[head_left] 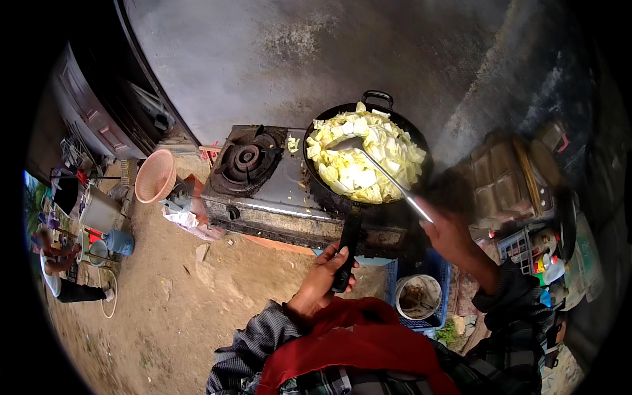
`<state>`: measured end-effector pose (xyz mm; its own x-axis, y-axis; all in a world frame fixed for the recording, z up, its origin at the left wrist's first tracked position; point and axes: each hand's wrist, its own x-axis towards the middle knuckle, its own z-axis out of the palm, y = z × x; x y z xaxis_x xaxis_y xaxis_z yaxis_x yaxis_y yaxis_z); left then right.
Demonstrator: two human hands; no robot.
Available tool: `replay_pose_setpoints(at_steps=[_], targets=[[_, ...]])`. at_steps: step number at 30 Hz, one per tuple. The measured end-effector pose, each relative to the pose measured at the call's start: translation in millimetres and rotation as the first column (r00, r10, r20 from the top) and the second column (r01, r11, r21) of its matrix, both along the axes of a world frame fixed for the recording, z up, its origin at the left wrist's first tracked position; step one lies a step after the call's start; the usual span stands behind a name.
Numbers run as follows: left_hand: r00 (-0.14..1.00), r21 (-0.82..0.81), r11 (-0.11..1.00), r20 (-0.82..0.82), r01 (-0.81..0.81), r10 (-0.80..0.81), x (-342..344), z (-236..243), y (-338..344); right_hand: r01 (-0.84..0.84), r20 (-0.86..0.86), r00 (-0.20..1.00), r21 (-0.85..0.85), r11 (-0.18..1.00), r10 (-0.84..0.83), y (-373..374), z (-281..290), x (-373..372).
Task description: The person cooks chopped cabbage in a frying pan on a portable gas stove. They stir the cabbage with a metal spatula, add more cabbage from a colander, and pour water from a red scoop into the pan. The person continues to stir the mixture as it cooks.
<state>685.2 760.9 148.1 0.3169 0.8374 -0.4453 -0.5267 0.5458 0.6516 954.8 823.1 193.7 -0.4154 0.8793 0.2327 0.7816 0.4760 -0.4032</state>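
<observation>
Your left hand [326, 273] is closed around the long black handle [349, 247] of the pan. Your right hand [451, 240] grips the upper end of the metal spatula [384, 168], its shaft slanting down to the left across the pan.

The head of the spatula lies against the cabbage [365, 181], left of the middle of the heap. The cabbage, cut in pale yellow-green pieces, fills most of the black pan [407, 123]. The pan sits over the right side of the stove [280, 187]; it hides whatever is beneath, so you cannot tell whether a flame burns there.

The step in hand appears to be stirring: one hand steadies, the other turns. The pieces look bulky and mostly pale, which suggests an early stage. The next move calls for a firm hold on the handle, the spatula edge worked under the heap, and a lift toward the middle. Caution: pieces lie close to the near rim and may spill over it.

A loose scrap [293, 143] lies on the stove between the pan and the bare left burner [247, 159]. Beyond the stove rises a grey wall [368, 46]; a pink basket [156, 176] stands to its left.
</observation>
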Motion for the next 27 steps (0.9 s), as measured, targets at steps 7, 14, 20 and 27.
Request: replay_pose_setpoints(at_steps=[7,14,20,27], targets=[[1.0,-0.007,1.0,-0.02,0.018,-0.018,1.4,-2.1,2.1,0.016,-0.013,1.0,0.034,0.999,-0.015,-21.6,-28.6,-5.5],[0.999,-0.012,1.0,-0.026,0.028,-0.028,0.4,-3.7,5.5,0.104,-0.216,0.971,-0.002,0.995,-0.102,-17.4,29.2,4.7],[1.0,0.009,1.0,-0.021,0.016,-0.016,3.4,-0.7,5.2,0.135,-0.173,0.975,-0.029,0.99,-0.138,-15.8,-14.1,6.1],[0.999,-0.008,1.0,-0.048,0.008,-0.008,4.0,1.7,5.7,0.161,-0.184,0.97,-0.014,0.987,-0.161,-27.3,-34.8,7.2]])
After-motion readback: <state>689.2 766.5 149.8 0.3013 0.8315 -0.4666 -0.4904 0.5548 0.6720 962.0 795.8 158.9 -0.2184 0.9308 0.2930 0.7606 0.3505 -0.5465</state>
